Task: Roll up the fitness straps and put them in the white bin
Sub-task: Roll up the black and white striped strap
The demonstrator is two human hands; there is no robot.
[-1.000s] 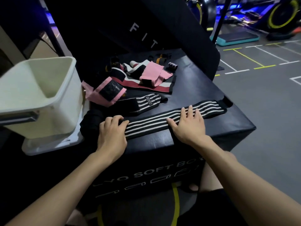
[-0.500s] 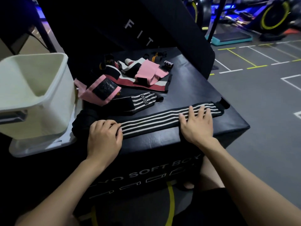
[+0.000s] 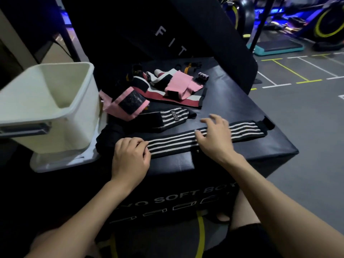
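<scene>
Sliding back toward mid-strap, my right hand (image 3: 216, 138) has left the far end, fingers spread and lifting. My left hand (image 3: 130, 157) stays curled on the near end. The strap (image 3: 245, 131) lies flattened on the box (image 3: 232, 107), ready for rolling; the bin (image 3: 61, 116) waits left.

Bin (image 3: 55, 101) left of straps (image 3: 186, 141)

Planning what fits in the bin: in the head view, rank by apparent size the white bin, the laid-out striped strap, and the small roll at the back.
1. white bin, largest, though nearest the camera.
2. striped strap, long and flat.
3. small roll, smallest, though farthest back.
</scene>
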